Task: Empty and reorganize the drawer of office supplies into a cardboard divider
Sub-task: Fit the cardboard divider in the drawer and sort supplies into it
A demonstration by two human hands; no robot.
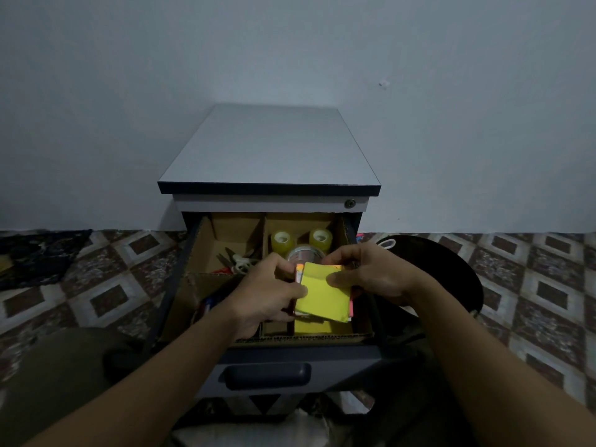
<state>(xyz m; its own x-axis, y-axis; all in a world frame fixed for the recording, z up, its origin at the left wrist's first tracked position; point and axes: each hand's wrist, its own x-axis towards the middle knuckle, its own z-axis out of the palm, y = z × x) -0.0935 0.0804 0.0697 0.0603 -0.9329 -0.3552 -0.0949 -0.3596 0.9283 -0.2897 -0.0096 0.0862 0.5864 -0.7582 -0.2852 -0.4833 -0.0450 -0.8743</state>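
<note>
Hands | left hand [269, 293] and right hand [371, 274] pinch yellow note stack [324, 296] | above cardboard divider [322, 339] | print unreadable

The left hand [267, 295] hides the 9 o'clock edge of the stack of sticky notes [322, 300] and part of the scissors [238, 262]. At 12 o'clock the right hand [371, 274] half covers a tape roll [303, 253]. The dark items [206, 306] at 8 o'clock cannot be named.

Dim room. A plain pale wall [290, 43] fills the upper frame, diamond-patterned floor tiles [532, 285] spread left and right below, and a grey-topped cabinet [271, 150] stands centre against it.
</note>
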